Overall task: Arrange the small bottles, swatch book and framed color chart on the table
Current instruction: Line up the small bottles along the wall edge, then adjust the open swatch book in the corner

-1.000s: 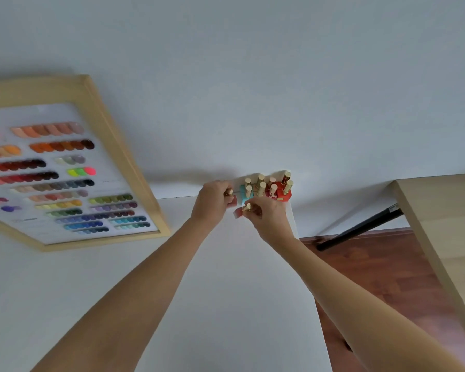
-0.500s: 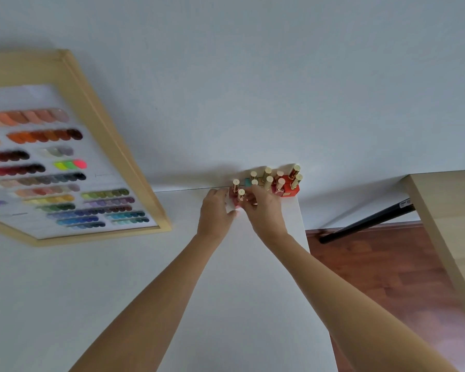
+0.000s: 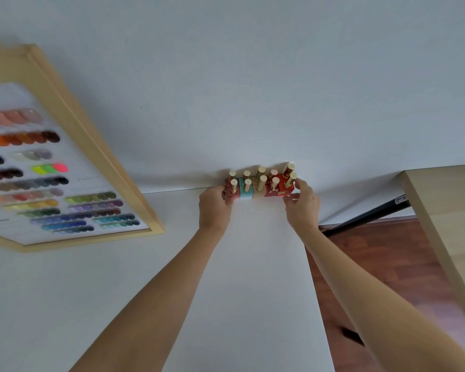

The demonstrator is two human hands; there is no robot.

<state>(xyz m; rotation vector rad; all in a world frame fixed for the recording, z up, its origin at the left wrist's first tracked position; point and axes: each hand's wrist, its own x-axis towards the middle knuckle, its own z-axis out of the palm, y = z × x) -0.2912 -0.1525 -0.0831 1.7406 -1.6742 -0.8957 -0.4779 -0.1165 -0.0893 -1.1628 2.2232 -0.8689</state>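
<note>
Several small bottles (image 3: pixel 261 185) with gold caps stand in two tight rows at the far right corner of the white table (image 3: pixel 172 277), against the wall. Their bodies are red, teal and pale. My left hand (image 3: pixel 214 208) presses the leftmost red bottle, and my right hand (image 3: pixel 302 204) cups the rightmost red bottle (image 3: pixel 285 187); the group sits between the two hands. The framed color chart (image 3: pixel 65 167), with a light wooden frame and rows of colored swatches, leans at the far left. No swatch book is in view.
A white wall (image 3: pixel 253 76) backs the table. To the right, a light wooden tabletop (image 3: pixel 448 216) with a black bar (image 3: pixel 371 216) under it stands over reddish wood flooring (image 3: pixel 381 277). The white table's right edge runs close to my right forearm.
My hands have spread apart from the front of the bottles to the two ends of the group. The bottles now stand in straighter rows.
</note>
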